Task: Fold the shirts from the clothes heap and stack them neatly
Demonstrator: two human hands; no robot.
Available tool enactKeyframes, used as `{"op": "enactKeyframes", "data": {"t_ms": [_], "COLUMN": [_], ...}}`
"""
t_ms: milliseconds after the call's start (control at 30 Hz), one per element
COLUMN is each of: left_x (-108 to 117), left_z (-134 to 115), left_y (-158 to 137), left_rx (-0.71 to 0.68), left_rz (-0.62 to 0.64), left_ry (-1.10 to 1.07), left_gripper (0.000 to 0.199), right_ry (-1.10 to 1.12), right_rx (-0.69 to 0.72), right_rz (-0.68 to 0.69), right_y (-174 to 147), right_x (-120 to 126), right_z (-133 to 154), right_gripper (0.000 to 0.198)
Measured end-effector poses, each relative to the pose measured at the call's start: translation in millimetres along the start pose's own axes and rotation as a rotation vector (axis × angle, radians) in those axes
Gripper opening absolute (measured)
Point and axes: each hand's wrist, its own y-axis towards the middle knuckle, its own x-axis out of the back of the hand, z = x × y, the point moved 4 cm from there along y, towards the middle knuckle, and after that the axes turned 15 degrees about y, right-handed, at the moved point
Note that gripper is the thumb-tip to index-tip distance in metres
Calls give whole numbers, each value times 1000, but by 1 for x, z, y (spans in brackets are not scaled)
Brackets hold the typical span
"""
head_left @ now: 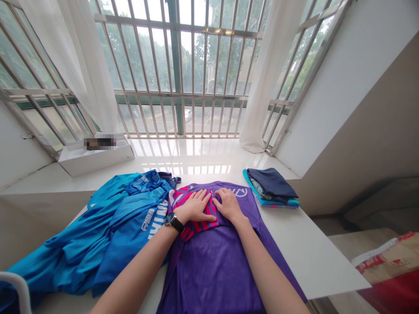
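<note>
A purple shirt (212, 261) lies spread on the white table, its upper left part folded inward so that a pink and red patterned piece shows on top. My left hand (196, 206), with a black watch (174, 221) on the wrist, rests flat on this patterned part (196, 226), fingers stretched out. Close beside it, my right hand (228, 203) touches the purple cloth at the edge of the pattern, its fingers bent and apart. Left of the shirt, blue garments (124, 231) lie in a loose heap that hangs over the near edge.
A folded stack of clothes (271, 187), navy on top, sits at the table's right. Behind is a barred window (183, 65) with white curtains (262, 78). A white box (94, 157) stands on the sill at left. A red and tan bag (389, 266) is at lower right.
</note>
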Motion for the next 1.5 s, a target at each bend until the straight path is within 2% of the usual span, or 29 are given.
{"op": "enactKeyframes", "data": {"t_ms": [67,167,367,500,733,933,1267,1500], "left_x": [0,0,1,-1,-9,-16,-10,-4], "left_z": [1,2,3,4,8,10,9,8], "left_y": [0,0,-1,0,3,5,8,7], "left_rx": [5,11,-1,2,-36,-44,-67,-73], "left_rz": [-9,-12,0,-19,-52,-93,-80,-65], "left_ry": [-1,-1,-18,-29,-82,-114,-80,-43], "left_gripper": [107,110,114,117,126,123,124,117], "right_ry": [-57,-117,-165,-171,-169,-116,-180,7], "right_rx": [-10,-45,-82,-64,-58,-41,-134,-172], "right_rz": [1,73,162,94,-111,-47,-42,-106], "right_y": [-1,-3,-4,-3,-2,-4,-5,-3], "right_x": [-5,-13,-18,-14,-1,-4,-2,7], "right_z": [-4,-9,-13,-10,-6,1,4,6], "right_gripper": [39,55,62,58,26,20,17,17]}}
